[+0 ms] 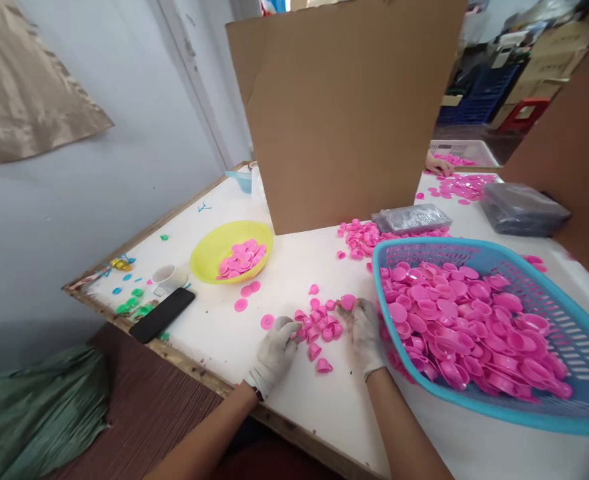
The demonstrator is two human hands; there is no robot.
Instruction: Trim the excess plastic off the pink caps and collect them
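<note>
My left hand (275, 352), in a whitish glove, has its fingers curled together at the left edge of a small pile of pink plastic cups (319, 323). Whatever lies between those fingertips is too small to make out. On the other side of the pile, my gloved right hand (365, 335) pinches a pink plastic piece (347, 302), rounded like a small cup or lid. Two loose cups (323, 365) lie on the near side of the pile. Flat pink discs (267, 322) rest on the white table just beyond my left hand.
A blue basket (397, 333) heaped with pink pieces stands close to my right forearm. The yellow bowl (201, 257) holds pink discs. A black phone (162, 315) and white cup (167, 275) are at left. Behind rises a cardboard panel (344, 113); another person's hand (439, 165) shows beyond.
</note>
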